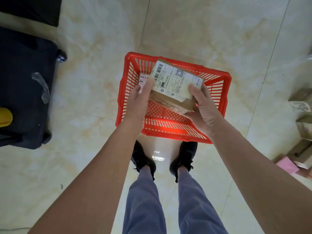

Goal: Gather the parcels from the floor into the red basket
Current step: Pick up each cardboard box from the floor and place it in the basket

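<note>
Shoes (183, 157) stood on the floor (87, 73) just short of the basket (219, 105), nearest of all. Both bare forearms reached forward from there. Left hand (139, 102) and right hand (203, 108) held one box (173, 86) between them above the basket's open top, the left with fingers curled on the near left corner, the right with fingers and thumb wrapped on the near right corner beside a torn edge of the label. Each grip was therefore clamped on the box, which hung tilted over the basket and not yet resting inside it.

A smaller parcel (143, 79) showed by the left fingers, low inside the basket; whether the left hand touched it could not be told.

By my judgement this was the placing step: the box looked ready to be lowered. The next move would call for easing it down level, clear of the far rim and the smaller parcel, then loosening both grips.

Farther right, more parcels (300, 125) lay on the floor, with a pink one (287, 166) close by, so gathering seemed far from finished. A dark suitcase (23, 85) lay at far left.
</note>
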